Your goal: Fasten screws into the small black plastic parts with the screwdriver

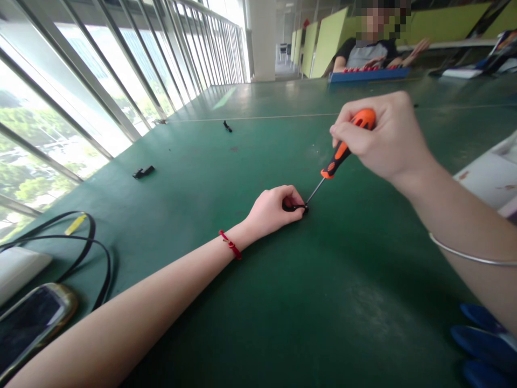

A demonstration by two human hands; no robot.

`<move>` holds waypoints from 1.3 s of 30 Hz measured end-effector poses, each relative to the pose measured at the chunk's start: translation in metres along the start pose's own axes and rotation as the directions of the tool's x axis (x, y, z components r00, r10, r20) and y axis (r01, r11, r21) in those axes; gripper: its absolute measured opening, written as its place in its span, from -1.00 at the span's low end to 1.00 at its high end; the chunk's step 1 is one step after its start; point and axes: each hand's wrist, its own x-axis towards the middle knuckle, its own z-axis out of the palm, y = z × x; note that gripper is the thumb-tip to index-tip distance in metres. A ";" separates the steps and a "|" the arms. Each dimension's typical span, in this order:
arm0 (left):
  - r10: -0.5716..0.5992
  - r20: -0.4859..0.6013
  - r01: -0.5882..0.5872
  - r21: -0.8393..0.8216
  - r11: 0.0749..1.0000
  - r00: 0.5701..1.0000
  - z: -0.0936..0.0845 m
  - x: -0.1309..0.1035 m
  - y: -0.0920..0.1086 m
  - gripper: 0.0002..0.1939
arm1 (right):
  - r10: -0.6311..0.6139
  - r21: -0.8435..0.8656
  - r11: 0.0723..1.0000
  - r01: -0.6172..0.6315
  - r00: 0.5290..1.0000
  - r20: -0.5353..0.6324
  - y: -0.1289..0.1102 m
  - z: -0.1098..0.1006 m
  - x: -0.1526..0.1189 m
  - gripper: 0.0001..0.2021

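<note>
My right hand (382,132) is closed round the orange and black handle of a screwdriver (338,157). The thin metal shaft slants down to the left, and its tip meets a small black part (299,207) low over the green table. My left hand (278,207) pinches that black part between thumb and fingers, which hide some of it. A red cord bracelet circles the left wrist, and a silver bangle is on the right forearm.
Two small black pieces (144,172) (227,126) lie on the green table (258,156). A phone (34,318), a white block (20,269) and black cable (108,264) are at left. Blue objects (480,337) sit lower right. Across the table, a person (369,51) is behind a blue tray (367,75).
</note>
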 end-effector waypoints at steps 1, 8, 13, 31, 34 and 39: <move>0.003 -0.001 -0.003 -0.003 1.000 1.000 0.000 0.000 0.000 -0.89 | 0.003 0.003 1.000 -0.003 1.000 0.006 0.000 0.001 0.000 -0.79; 0.006 -0.002 -0.006 -0.005 1.000 1.000 0.001 0.000 -0.001 -0.89 | -0.047 -0.005 0.999 0.046 0.998 -0.047 -0.003 -0.002 -0.001 -0.79; 0.008 0.001 -0.008 0.005 1.000 1.000 0.000 0.000 -0.001 -0.89 | -0.017 0.012 1.000 0.017 1.000 -0.006 -0.003 -0.001 -0.001 -0.80; 0.003 0.010 -0.003 0.012 1.000 1.000 0.000 0.000 -0.001 -0.88 | -0.088 -0.009 0.996 0.088 0.996 -0.010 0.001 0.003 -0.002 -0.79; 0.002 0.009 -0.002 0.011 1.000 1.000 0.000 0.000 -0.001 -0.88 | -0.093 -0.025 0.995 0.093 0.996 -0.006 0.000 0.004 -0.003 -0.78; 0.007 0.010 -0.007 0.014 1.000 1.000 0.000 0.000 -0.001 -0.88 | -0.111 -0.039 0.993 0.110 0.994 -0.021 0.000 0.002 -0.003 -0.77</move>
